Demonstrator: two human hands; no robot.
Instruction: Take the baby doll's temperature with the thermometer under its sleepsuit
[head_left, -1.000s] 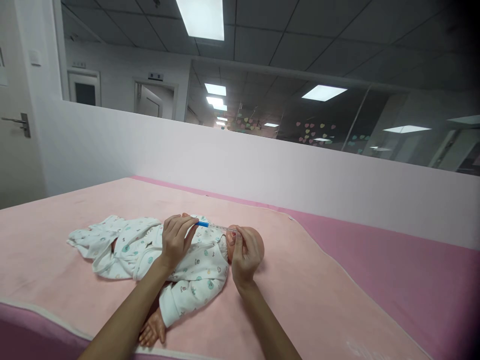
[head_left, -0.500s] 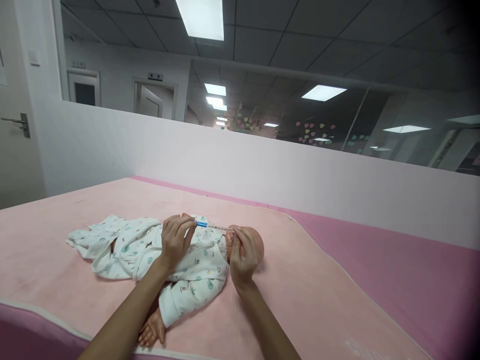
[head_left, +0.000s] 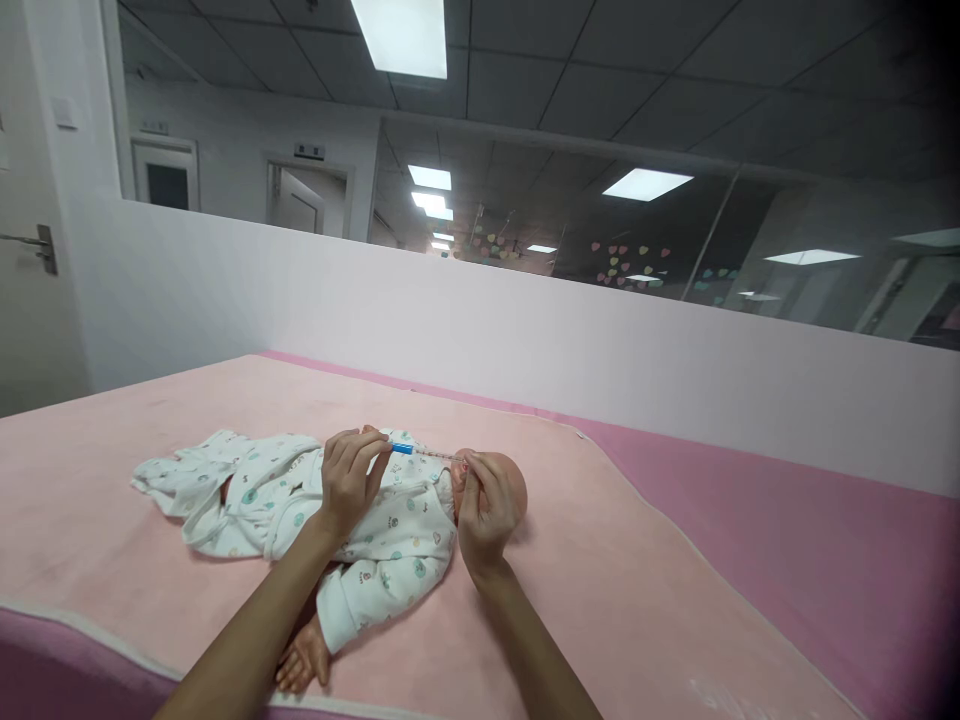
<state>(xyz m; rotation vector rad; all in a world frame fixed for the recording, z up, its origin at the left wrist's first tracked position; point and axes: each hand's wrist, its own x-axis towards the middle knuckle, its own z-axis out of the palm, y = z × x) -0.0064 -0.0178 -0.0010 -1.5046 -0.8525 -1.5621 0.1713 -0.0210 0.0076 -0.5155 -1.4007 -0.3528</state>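
Note:
A baby doll (head_left: 405, 520) in a white printed outfit lies on its back, its bald head (head_left: 516, 480) to the right. Above its chest and face, a thin clear thermometer (head_left: 435, 455) with marks along it and a blue end is stretched level between my hands. My left hand (head_left: 351, 475) pinches the blue end, while my right hand (head_left: 489, 500) pinches the clear end in front of the doll's face. Both tips of the thermometer are hidden by my fingers. One doll hand (head_left: 304, 658) rests near the front edge, beside my left forearm.
Under the doll is a pink padded sheet (head_left: 637, 600) with a white-trimmed edge, over a darker pink surface (head_left: 825, 530). A low white wall (head_left: 525, 330) with glass above it runs behind. On the far left stands a door (head_left: 37, 300).

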